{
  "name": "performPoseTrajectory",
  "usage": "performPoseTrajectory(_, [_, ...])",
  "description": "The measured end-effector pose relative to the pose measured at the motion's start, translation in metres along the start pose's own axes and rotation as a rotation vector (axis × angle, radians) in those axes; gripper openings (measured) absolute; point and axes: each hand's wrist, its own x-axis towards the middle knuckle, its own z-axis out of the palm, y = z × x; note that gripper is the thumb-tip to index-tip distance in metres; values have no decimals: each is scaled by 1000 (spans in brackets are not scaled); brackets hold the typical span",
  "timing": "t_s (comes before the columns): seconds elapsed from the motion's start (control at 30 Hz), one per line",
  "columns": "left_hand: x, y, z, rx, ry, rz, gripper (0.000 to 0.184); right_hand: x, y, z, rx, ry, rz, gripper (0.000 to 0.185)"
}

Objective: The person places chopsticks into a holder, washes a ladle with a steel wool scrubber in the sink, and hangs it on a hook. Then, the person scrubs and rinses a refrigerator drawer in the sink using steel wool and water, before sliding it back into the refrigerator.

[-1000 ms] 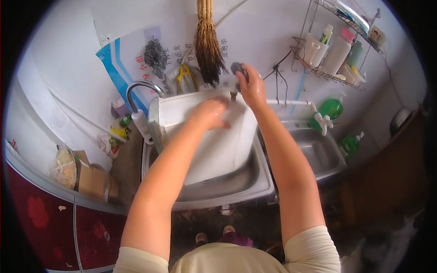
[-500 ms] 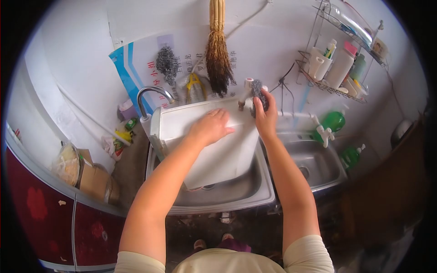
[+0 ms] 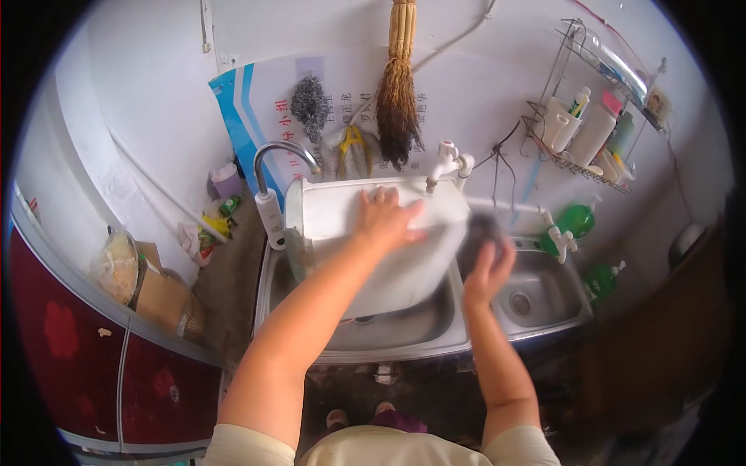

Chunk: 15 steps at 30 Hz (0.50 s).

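A large white box-like container (image 3: 396, 272) stands tilted in the left basin of the steel sink (image 3: 373, 353). Fingers spread, my left hand (image 3: 385, 221) lies flat on its upper face. To the right of the container, my right hand (image 3: 489, 268) is raised over the edge between the two basins. It grips a dark steel wool scrubber (image 3: 485, 227), smeared by motion and apart from the container. Behind the container's top edge is a white tap (image 3: 444, 165). A curved chrome faucet (image 3: 284, 146) rises at its left corner.
Green pump bottles (image 3: 579, 220) stand right of the small basin (image 3: 536, 291), near another white tap (image 3: 558, 239). A wire rack (image 3: 579, 159) with toiletries, a straw brush (image 3: 400, 109) and another steel wool scrubber (image 3: 309, 109) hang on the wall. A cardboard box (image 3: 162, 301) sits left.
My right hand has moved down and right with the scrubber, away from the white tap to beside the container. My left hand stays on the container, its fingers more spread. The view has shifted slightly.
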Motion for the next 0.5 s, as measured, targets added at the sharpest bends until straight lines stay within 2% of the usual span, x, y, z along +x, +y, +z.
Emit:
performPoseTrajectory(0.07, [2, -2, 1, -27, 10, 14, 67, -57, 26, -21, -187, 8, 147, 30])
performPoseTrajectory(0.13, [3, -3, 0, -39, 0, 29, 66, -99, 38, -31, -264, -123, 433, 35])
performPoseTrajectory(0.23, [5, -5, 3, -39, -14, 43, 67, -131, 65, -38, -316, -376, 417, 39])
performPoseTrajectory(0.33, [7, -9, 2, -20, -87, 62, 71, -126, 70, -45, -391, -558, 268, 45])
performPoseTrajectory(0.4, [4, -15, 1, 0, -119, 97, 76, -122, 69, -46, -403, -568, 244, 44])
performPoseTrajectory(0.43, [3, -16, -5, -9, -184, 106, 91, -117, 62, -47, -441, -618, 229, 44])
performPoseTrajectory(0.5, [0, -17, -11, 35, -212, 136, 100, -108, 56, -49, -496, -766, 279, 39])
